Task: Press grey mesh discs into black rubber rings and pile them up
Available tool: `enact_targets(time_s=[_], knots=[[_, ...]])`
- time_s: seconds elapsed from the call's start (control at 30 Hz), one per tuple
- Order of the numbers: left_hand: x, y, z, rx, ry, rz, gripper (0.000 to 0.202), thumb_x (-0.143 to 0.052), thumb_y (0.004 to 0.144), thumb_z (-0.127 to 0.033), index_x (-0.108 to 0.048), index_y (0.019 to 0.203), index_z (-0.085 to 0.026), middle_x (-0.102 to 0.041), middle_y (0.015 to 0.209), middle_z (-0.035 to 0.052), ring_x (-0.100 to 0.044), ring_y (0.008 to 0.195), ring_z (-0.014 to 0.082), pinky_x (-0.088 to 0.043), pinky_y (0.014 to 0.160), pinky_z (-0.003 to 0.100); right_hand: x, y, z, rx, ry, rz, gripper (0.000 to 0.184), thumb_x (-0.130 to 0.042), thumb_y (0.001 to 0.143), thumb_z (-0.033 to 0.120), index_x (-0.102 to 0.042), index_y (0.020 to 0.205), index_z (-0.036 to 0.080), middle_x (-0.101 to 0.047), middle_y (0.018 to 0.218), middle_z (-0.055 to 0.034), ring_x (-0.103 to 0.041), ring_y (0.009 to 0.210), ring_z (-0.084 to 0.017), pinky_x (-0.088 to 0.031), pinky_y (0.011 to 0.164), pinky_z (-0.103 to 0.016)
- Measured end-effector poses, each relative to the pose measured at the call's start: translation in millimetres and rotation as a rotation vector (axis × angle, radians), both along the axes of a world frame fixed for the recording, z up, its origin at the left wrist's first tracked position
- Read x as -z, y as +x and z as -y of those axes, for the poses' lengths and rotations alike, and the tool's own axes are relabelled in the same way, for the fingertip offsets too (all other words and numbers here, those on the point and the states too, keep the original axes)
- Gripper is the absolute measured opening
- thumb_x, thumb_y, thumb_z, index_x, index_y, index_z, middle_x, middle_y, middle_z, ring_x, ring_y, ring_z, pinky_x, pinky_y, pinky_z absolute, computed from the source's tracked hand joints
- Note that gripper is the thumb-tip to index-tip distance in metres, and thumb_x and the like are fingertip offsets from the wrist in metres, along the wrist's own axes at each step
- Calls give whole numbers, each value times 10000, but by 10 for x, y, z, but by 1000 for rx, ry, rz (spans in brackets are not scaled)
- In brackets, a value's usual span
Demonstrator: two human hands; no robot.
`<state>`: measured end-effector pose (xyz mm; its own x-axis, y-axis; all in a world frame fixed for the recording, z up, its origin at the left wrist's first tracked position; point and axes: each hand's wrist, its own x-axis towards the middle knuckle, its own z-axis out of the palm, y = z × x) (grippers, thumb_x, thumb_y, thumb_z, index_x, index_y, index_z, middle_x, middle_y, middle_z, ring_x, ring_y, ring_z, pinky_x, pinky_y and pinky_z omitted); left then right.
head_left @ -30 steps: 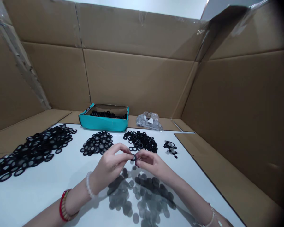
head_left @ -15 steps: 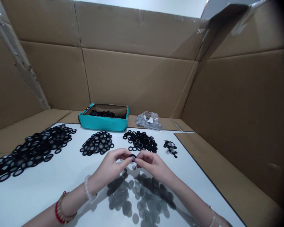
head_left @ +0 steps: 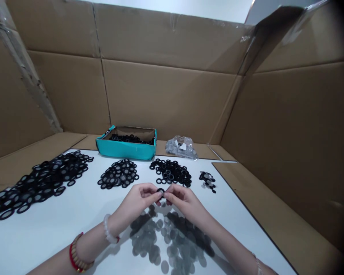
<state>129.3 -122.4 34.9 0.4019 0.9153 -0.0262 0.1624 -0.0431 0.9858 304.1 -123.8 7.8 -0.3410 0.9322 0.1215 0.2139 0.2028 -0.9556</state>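
Left hand [head_left: 135,200], in front of the box [head_left: 126,150] and a little right of its middle, pinches a black ring [head_left: 160,189] between thumb and fingers. That ring appears lifted off the counter [head_left: 235,210], nearer and rightward of the box. Grey discs [head_left: 179,250] lie that way too, nearer still. Right hand [head_left: 187,199], farther right of the box, grips the ring's other edge. Good handling likely means pressing evenly from both sides, lightly enough that the ring neither bends nor slips.
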Motion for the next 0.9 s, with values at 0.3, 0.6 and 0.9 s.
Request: enact_targets(time_s=[0.3,0.6,0.9], knots=[[33,-6,-28,-76,4,43,143,-610,729,-293,-613,778,-159,-598,734,8,-552,718,154,-417,621,227,-68,-8,19,-32,36,-5,226,-543,844,354,-557,725,162,-565,679,4,-527,658,-134,-387,616,-231],[41,-27,-38,-47,61,-36,134,-604,699,-269,-621,686,-137,-600,763,42,-552,733,175,-422,653,254,-20,-54,8,-25,65,29,215,-556,830,307,-564,680,155,-565,659,-2,-544,661,-146,-402,636,-244],[80,-62,-76,-1,131,-45,157,-577,733,-285,-610,667,-146,-572,765,20,-536,713,151,-407,624,227,-55,-59,29,-13,58,-16,231,-565,819,346,-555,686,156,-547,655,7,-528,648,-136,-393,616,-231]])
